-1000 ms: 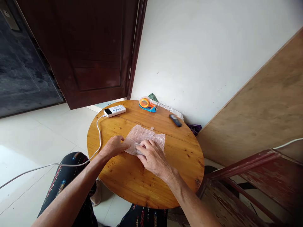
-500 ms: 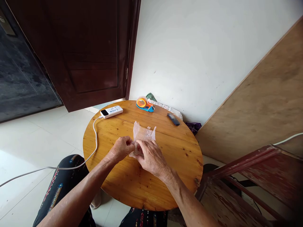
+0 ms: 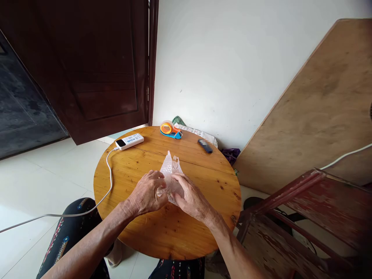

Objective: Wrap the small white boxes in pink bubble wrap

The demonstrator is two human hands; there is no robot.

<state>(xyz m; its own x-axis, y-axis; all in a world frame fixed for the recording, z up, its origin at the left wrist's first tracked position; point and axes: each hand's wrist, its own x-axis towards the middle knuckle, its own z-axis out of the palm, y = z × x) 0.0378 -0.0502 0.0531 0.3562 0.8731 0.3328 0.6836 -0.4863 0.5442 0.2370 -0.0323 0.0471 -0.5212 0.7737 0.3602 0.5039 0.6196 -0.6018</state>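
Note:
A small bundle of clear bubble wrap (image 3: 168,167) lies on the wooden table in front of me, its far end rising to a point. My left hand (image 3: 147,193) holds the bundle's left side, with curled fingers and the thumb nearer to me. From the right, my right hand (image 3: 194,198) grips the other side between its fingers and thumb. The near part of the wrap shows between both hands. Whatever may be inside cannot be made out.
The round wooden table (image 3: 203,224) carries a white power bank (image 3: 132,140) with a white cable (image 3: 111,174) trailing off left. At the back stand an orange and blue tape dispenser (image 3: 171,131) and a dark, blurred-out object (image 3: 205,146). A worn red wooden chair (image 3: 290,193) is at right.
My left hand has turned and spread more around the wrap's left side. The far end of the wrap has narrowed into a point. The whole view has shifted slightly.

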